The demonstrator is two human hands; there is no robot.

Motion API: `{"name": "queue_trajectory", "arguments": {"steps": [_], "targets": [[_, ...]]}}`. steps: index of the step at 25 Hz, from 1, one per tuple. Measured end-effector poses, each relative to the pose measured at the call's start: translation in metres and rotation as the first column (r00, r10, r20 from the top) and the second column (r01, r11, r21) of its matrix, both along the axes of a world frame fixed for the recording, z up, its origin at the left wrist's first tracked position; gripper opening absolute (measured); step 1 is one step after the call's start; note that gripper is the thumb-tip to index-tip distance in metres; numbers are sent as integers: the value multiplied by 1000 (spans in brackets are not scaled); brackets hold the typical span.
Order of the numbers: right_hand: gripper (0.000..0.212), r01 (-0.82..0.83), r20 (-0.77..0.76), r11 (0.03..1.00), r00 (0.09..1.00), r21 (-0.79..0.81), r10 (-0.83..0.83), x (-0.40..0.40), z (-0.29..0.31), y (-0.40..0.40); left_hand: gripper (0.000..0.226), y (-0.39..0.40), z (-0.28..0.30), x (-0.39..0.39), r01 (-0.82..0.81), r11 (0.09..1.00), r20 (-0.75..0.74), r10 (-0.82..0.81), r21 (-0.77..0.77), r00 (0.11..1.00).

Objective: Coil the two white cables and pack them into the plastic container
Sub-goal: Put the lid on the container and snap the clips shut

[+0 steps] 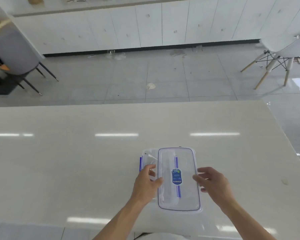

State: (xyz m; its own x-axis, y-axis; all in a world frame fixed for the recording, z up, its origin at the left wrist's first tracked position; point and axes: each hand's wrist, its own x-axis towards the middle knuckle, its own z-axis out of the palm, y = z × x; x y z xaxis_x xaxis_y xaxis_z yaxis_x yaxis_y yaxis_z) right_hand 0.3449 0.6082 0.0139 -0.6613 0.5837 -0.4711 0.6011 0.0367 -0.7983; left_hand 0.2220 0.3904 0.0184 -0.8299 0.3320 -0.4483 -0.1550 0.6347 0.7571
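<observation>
A clear plastic lid (184, 160) with a dark blue seal line and a blue oval sticker hovers over the near middle of the table. My left hand (146, 185) grips its left edge, thumb on top. My right hand (215, 183) holds its right edge. Under the lid and offset to the left sits the clear plastic container (145, 155) with blue side clips; its left part sticks out from beneath the lid. Faint white shapes show inside the container, but I cannot make out the cables clearly.
The glossy white table (76, 153) stretches wide to the left and far side; its right edge runs diagonally near the right hand. Beyond it are a tiled floor, a grey chair (14, 54) far left, a white chair (284, 47) far right, and white cabinets.
</observation>
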Motion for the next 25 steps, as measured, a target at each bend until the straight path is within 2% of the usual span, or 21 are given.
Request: {"name": "queue_trajectory", "arguments": {"steps": [7, 15, 25], "targets": [[40, -166, 65, 984, 985, 64, 162, -40, 0, -28, 49, -31, -5, -19, -85, 996, -18, 85, -27, 996], [45, -321, 213, 900, 940, 294, 266, -63, -9, -54, 46, -45, -14, -37, -70, 994, -12, 69, -85, 998], [44, -313, 256, 906, 936, 284, 243, -62, -13, -54, 47, -43, -22, -41, -14, 996, 18, 16, -89, 1000]]}}
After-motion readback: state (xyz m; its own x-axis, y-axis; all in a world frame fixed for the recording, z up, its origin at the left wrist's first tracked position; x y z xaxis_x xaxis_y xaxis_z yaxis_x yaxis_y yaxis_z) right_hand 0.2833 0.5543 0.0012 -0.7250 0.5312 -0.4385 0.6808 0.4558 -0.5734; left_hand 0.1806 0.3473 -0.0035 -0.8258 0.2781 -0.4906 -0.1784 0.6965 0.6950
